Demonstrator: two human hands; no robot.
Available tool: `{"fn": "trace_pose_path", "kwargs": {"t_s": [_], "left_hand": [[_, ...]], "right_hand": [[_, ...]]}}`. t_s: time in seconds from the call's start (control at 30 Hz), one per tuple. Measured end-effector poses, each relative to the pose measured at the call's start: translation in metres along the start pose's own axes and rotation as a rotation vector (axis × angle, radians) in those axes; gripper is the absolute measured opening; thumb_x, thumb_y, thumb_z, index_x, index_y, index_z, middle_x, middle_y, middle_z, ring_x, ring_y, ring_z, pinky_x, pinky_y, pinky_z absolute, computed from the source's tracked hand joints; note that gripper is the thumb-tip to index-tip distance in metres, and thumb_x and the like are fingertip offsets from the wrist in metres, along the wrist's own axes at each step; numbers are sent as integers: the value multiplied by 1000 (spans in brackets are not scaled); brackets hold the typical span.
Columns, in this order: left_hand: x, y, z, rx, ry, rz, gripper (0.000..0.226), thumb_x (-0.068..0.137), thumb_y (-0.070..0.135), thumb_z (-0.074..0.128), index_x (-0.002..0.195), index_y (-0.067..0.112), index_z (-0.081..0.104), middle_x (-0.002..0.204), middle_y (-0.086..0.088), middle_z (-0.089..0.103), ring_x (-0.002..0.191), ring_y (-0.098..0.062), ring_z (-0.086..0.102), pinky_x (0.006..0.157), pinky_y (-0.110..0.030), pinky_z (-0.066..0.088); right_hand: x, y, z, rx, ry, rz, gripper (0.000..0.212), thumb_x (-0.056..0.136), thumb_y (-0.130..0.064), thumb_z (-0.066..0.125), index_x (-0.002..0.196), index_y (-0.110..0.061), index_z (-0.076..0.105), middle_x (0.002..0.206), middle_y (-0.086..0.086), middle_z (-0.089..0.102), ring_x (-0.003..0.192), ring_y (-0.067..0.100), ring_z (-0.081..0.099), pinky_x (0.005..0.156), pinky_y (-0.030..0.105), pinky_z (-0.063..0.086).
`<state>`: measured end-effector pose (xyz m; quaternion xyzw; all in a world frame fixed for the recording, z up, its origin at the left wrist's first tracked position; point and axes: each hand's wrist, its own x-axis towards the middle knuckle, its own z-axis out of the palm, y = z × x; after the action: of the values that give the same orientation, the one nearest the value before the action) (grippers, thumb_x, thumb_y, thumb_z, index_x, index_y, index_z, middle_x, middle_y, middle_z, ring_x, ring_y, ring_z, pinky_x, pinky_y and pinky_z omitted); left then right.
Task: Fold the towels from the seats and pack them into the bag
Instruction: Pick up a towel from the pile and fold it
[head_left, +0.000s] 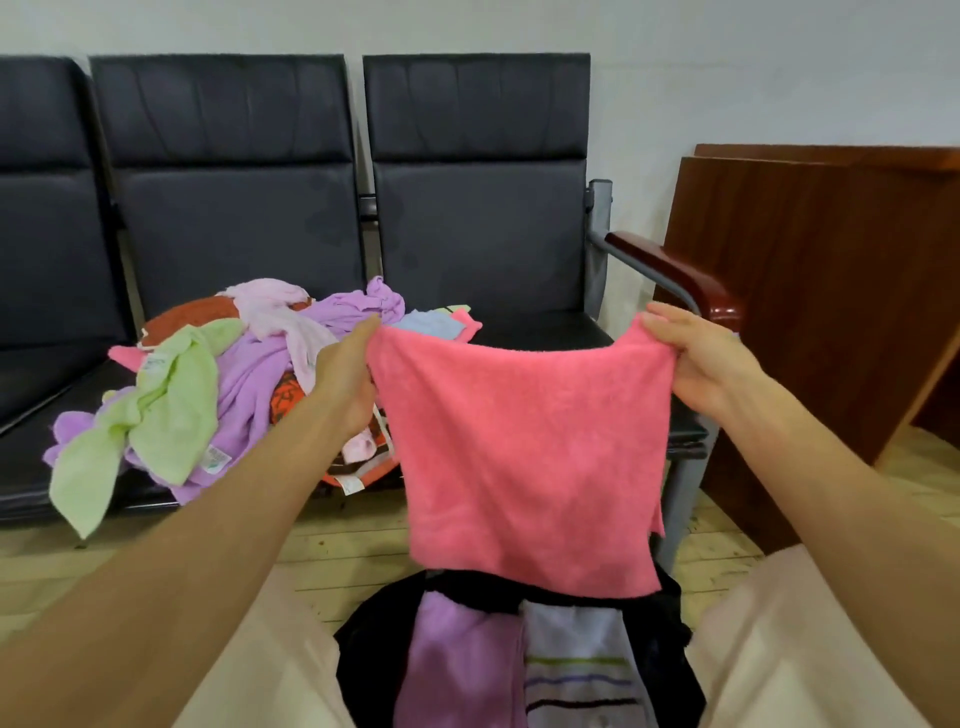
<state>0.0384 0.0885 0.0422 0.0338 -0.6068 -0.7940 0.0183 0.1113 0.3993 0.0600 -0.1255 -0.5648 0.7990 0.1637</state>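
A pink towel (524, 447) hangs spread out in front of me. My left hand (345, 379) pinches its upper left corner and my right hand (696, 358) pinches its upper right corner. Below it, between my knees, a black bag (363, 660) stands open with a folded purple towel (457, 665) and a white striped towel (582, 670) inside. A heap of unfolded towels (228, 395), purple, green, pale pink and orange, lies on the middle black seat (31, 467).
A row of black padded seats (478, 239) runs along the wall, with a wooden armrest (680, 275) at its right end. A brown wooden desk (810, 291) stands at the right. The floor (343, 551) is light wooden boards.
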Motion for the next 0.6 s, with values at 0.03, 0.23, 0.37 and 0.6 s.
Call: {"fn": "trace_pose_path", "kwargs": {"t_s": [0.03, 0.23, 0.37, 0.6], "left_hand": [[-2, 9, 3, 18, -3, 14, 16, 98, 24, 49, 87, 17, 58, 88, -2, 58, 81, -15, 54, 69, -24, 44], [-2, 44, 3, 214, 74, 208, 14, 87, 14, 65, 73, 14, 64, 66, 5, 59, 71, -16, 51, 69, -27, 44], [-3, 61, 4, 299, 107, 292, 29, 90, 6, 59, 67, 20, 50, 68, -5, 41, 58, -17, 36, 48, -20, 35], [-5, 75, 12, 340, 79, 299, 17, 91, 4, 58, 103, 4, 70, 98, -7, 63, 87, -18, 56, 74, -30, 49]], "right_hand": [[1, -7, 2, -36, 27, -58, 24, 87, -1, 64, 111, -7, 66, 102, 4, 66, 91, 12, 64, 69, 22, 53], [13, -39, 2, -371, 287, -264, 14, 83, -10, 73, 80, -24, 76, 101, 0, 71, 103, 18, 62, 93, 34, 52], [22, -53, 1, -334, 341, -190, 17, 88, -11, 67, 81, -23, 74, 113, 5, 68, 106, 20, 60, 96, 38, 51], [0, -58, 5, -641, 414, -285, 26, 99, -7, 48, 110, -10, 71, 131, 12, 58, 119, 28, 53, 93, 35, 46]]}}
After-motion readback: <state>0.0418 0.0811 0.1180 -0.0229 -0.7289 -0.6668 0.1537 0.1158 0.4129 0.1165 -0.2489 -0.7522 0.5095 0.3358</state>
